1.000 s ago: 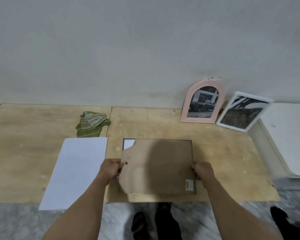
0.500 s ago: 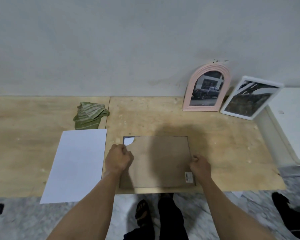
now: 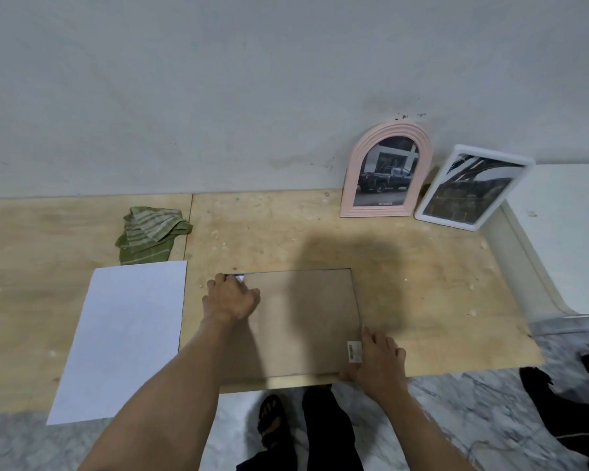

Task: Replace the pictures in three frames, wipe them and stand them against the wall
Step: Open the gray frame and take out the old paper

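Frame (image 3: 300, 317) face-down under left hand (image 3: 230, 297), right hand (image 3: 376, 362).

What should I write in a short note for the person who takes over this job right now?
Left hand presses the backing board at its far left corner; right hand holds the near right corner.
Third frame lies face down on the plywood table.
Done: pink arched frame and white frame stand against the wall.
Left: seat the board, wipe with the green cloth, stand it up.
White sheet lies at left.
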Available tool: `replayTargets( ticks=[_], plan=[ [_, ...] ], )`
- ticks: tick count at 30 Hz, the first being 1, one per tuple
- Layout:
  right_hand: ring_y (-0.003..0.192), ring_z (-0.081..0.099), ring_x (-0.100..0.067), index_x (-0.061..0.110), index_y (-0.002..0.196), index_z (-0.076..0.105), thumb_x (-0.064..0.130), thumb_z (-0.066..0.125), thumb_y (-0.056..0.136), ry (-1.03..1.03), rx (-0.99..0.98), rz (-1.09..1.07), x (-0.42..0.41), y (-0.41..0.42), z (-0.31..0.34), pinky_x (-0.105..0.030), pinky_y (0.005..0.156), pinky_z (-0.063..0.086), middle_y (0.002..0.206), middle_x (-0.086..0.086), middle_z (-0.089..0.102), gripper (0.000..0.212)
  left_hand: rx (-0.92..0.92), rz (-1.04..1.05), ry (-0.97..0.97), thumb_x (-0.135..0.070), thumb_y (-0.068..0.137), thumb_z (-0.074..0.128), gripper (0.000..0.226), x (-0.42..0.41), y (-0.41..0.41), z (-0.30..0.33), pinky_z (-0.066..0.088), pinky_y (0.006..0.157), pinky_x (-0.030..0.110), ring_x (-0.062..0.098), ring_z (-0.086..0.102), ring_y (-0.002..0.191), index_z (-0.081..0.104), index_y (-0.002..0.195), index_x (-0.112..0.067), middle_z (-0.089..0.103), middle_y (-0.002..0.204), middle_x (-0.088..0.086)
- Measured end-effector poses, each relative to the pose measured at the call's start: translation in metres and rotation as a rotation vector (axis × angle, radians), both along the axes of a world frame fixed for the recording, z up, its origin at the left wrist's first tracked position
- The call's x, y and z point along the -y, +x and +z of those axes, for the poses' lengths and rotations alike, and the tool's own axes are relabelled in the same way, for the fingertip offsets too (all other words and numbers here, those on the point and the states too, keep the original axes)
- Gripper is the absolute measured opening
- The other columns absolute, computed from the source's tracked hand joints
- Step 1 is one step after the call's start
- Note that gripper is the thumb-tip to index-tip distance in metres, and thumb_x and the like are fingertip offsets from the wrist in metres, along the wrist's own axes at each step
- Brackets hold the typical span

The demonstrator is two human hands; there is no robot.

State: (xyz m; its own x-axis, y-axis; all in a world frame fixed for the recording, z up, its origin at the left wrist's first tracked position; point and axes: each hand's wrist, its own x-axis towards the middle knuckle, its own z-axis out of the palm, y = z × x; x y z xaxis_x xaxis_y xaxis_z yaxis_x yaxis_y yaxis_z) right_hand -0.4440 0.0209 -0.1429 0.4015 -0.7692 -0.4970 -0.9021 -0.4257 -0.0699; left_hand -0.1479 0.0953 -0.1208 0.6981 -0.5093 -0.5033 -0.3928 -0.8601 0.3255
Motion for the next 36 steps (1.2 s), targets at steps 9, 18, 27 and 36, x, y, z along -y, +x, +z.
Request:
replayTargets(
  ticks=[9, 18, 27, 36],
  plan=[
    [0.124, 0.038, -0.023, 0.019, 0.148, 0.024, 0.073, 0.066, 0.064, -0.036, 0.001, 0.022, 0.003, 0.004, 0.007, -0.037, 0.094, 0.031, 0.133, -0.001, 0.042, 0.108, -0.13, 0.356, 0.004, -0.062, 0.093, 0.035, 0.069, 0.024, -0.01, -0.003, 0.025, 0.108, 0.054, 0.035, 0.025, 0.138, 0.051, 0.142, -0.016, 0.033, 0.15, 0.01],
    [0.127, 0.032, -0.029, 0.022, 0.147, 0.027, 0.05, 0.075, 0.071, 0.147, 0.234, -0.262, 0.009, 0.01, 0.011, -0.043, 0.101, 0.031, 0.134, -0.004, 0.036, 0.094, -0.187, 0.532, -0.156, -0.057, 0.09, 0.058, 0.065, 0.015, -0.005, 0.01, 0.029, 0.111, 0.053, 0.037, 0.031, 0.136, 0.06, 0.133, -0.008, 0.043, 0.142, 0.015],
    [0.059, 0.063, -0.012, 0.014, 0.074, 0.072, 0.014, 0.067, 0.09, 0.434, 0.998, -1.04, 0.061, -0.005, 0.067, -0.023, 0.045, 0.049, 0.072, -0.001, 0.07, 0.017, -0.51, 0.533, -0.388, -0.058, 0.084, 0.065, 0.063, 0.029, 0.001, 0.04, 0.043, 0.107, 0.052, 0.037, 0.056, 0.122, 0.067, 0.125, -0.009, 0.063, 0.131, 0.012],
    [0.073, 0.06, -0.015, 0.008, 0.098, 0.07, 0.006, 0.063, 0.087, 0.281, 1.138, -1.115, 0.138, -0.1, 0.101, -0.027, 0.067, 0.046, 0.083, 0.0, 0.067, 0.013, -0.72, 0.202, -0.498, -0.006, 0.093, 0.06, 0.009, 0.061, -0.06, 0.076, 0.053, 0.059, 0.025, 0.021, 0.057, 0.067, 0.062, 0.084, -0.008, 0.062, 0.073, 0.004]
  ],
)
